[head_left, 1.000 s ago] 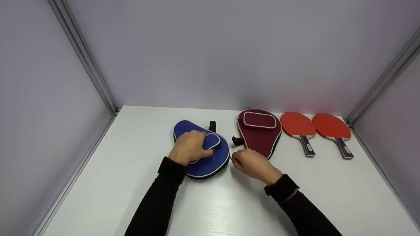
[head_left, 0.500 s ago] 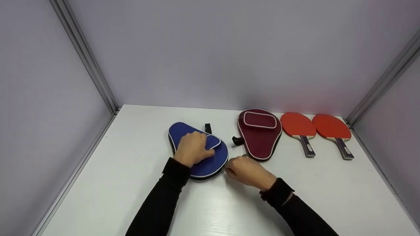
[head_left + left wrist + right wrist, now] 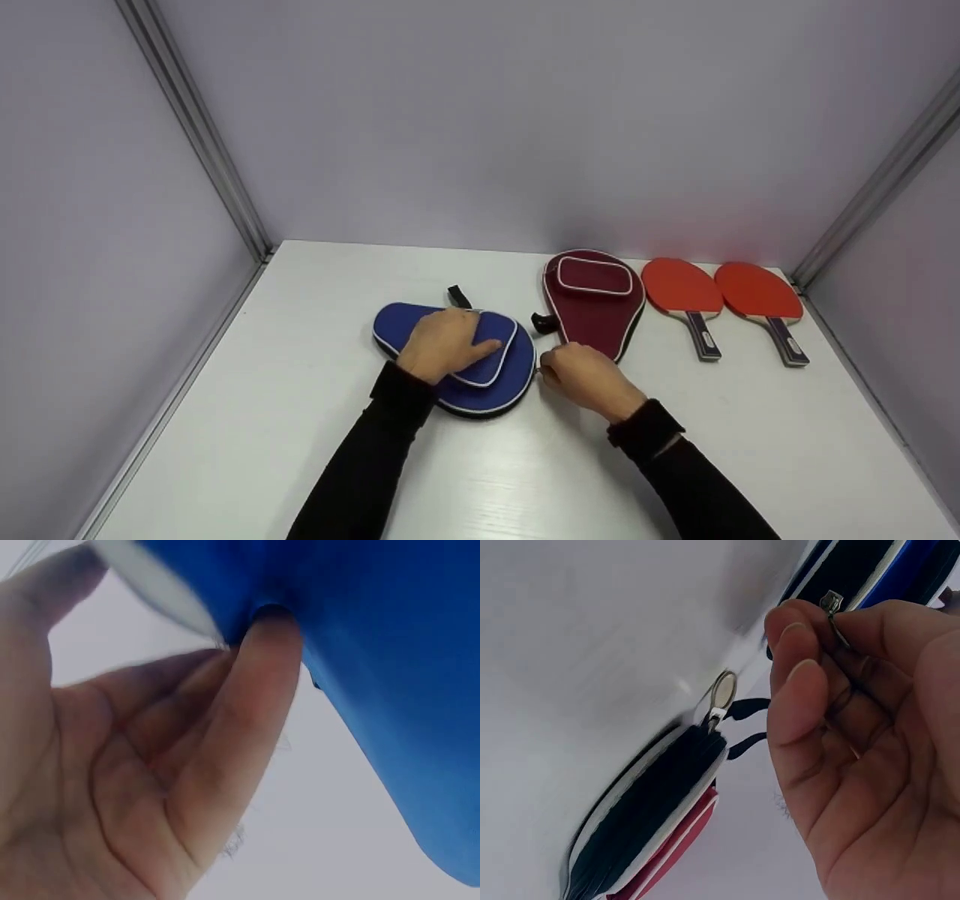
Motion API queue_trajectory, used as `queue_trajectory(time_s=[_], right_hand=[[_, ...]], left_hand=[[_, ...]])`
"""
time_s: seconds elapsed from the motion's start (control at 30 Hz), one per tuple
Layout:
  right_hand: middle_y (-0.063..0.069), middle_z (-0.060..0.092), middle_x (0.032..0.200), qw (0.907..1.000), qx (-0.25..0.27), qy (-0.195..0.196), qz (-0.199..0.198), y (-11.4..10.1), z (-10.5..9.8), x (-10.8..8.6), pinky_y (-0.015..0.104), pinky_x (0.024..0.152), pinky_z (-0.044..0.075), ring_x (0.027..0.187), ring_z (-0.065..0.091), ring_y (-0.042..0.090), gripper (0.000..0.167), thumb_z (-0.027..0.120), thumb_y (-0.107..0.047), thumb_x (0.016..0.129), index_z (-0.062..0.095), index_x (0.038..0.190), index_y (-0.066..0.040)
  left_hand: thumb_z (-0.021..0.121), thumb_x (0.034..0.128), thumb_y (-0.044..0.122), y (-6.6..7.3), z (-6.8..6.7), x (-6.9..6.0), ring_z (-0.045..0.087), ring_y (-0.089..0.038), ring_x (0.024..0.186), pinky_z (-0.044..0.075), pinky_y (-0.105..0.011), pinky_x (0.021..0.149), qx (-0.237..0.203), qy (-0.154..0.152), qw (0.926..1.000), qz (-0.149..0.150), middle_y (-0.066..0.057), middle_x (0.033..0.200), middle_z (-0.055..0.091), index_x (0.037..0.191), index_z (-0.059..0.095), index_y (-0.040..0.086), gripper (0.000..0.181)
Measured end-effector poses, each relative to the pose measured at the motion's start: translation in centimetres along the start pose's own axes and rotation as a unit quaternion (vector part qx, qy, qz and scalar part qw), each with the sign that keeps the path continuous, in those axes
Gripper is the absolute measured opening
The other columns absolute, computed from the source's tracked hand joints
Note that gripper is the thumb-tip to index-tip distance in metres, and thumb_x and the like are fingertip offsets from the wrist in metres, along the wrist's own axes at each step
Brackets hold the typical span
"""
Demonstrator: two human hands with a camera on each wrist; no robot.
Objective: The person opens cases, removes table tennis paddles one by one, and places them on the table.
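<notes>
A blue table tennis paddle case [image 3: 405, 319] with white piping lies on the white table, its round end to the right. My left hand [image 3: 440, 341] holds it from above at its raised pocket [image 3: 495, 360]. In the left wrist view, the fingers [image 3: 255, 682] bend against the blue fabric. At the case's right edge, my right hand [image 3: 589, 375] pinches the metal zipper pull [image 3: 831, 601] between thumb and forefinger. The right wrist view shows the zipper pull standing out from the black side band. A black strap [image 3: 459, 298] sticks out behind the case.
Right behind my right hand lies a burgundy paddle case [image 3: 600, 315] with its own zipper pull [image 3: 724, 690] and a black strap loop [image 3: 545, 323]. Farther right are two red paddles [image 3: 681, 285], handles toward me. Grey walls [image 3: 480, 135] enclose the table's back and sides.
The blue case has turned, its narrow end swinging toward me and its round end slightly right. My right hand moved toward me along the edge, then back away and right. The left hand stays on the case.
</notes>
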State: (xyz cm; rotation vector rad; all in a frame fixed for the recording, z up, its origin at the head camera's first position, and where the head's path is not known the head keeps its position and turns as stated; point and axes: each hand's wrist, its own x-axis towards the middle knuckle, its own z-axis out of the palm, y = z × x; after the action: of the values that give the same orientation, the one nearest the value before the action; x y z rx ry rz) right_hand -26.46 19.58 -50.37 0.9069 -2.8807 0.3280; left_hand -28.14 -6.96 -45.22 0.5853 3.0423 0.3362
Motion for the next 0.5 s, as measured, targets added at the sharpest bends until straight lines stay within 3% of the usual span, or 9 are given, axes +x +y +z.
queue_trajectory(time_s=[0.17, 0.27, 0.37, 0.5], right_hand=[[0.007, 0.070, 0.073, 0.9991, 0.011, 0.008, 0.039, 0.7, -0.1, 0.1, 0.042, 0.060, 0.056, 0.067, 0.053, 0.014, 0.023, 0.079, -0.002, 0.102, 0.075, 0.080, -0.007], [0.004, 0.066, 0.074, 0.9986, 0.019, 0.016, 0.046, 1.0, -0.1, 0.1, 0.040, 0.061, 0.055, 0.069, 0.050, 0.014, 0.024, 0.080, 0.000, 0.100, 0.073, 0.079, -0.009], [0.004, 0.067, 0.077, 0.9985, 0.027, 0.022, 0.042, 1.2, 0.0, 0.1, 0.040, 0.064, 0.057, 0.072, 0.055, 0.014, 0.022, 0.081, 0.002, 0.098, 0.075, 0.080, -0.010], [0.006, 0.076, 0.085, 0.9987, 0.030, 0.025, 0.032, 1.3, 0.0, 0.2, 0.043, 0.069, 0.065, 0.078, 0.070, 0.017, 0.016, 0.082, 0.004, 0.097, 0.083, 0.087, -0.008]], left_hand=[[0.077, 0.1133, 0.051, -2.3, -1.2, -0.4, 0.075, -0.041, 0.145, 0.061, -0.060, 0.124, -0.030, -0.050, 0.9974, 0.044, -0.021, 0.153, 0.079, 0.152, 0.075, 0.002, 0.062], [0.080, 0.1113, 0.048, -4.0, -1.8, -0.6, 0.064, -0.041, 0.160, 0.051, -0.059, 0.137, -0.059, -0.071, 0.9942, 0.054, -0.019, 0.167, 0.070, 0.164, 0.068, 0.005, 0.069], [0.086, 0.1059, 0.047, -5.6, -2.2, -0.9, 0.058, -0.040, 0.166, 0.045, -0.058, 0.141, -0.077, -0.080, 0.9923, 0.055, -0.015, 0.174, 0.065, 0.169, 0.063, 0.007, 0.078], [0.096, 0.0962, 0.044, -7.1, -2.4, -1.1, 0.048, -0.038, 0.175, 0.039, -0.061, 0.145, -0.092, -0.111, 0.9890, 0.034, -0.013, 0.183, 0.055, 0.175, 0.057, 0.015, 0.093]])
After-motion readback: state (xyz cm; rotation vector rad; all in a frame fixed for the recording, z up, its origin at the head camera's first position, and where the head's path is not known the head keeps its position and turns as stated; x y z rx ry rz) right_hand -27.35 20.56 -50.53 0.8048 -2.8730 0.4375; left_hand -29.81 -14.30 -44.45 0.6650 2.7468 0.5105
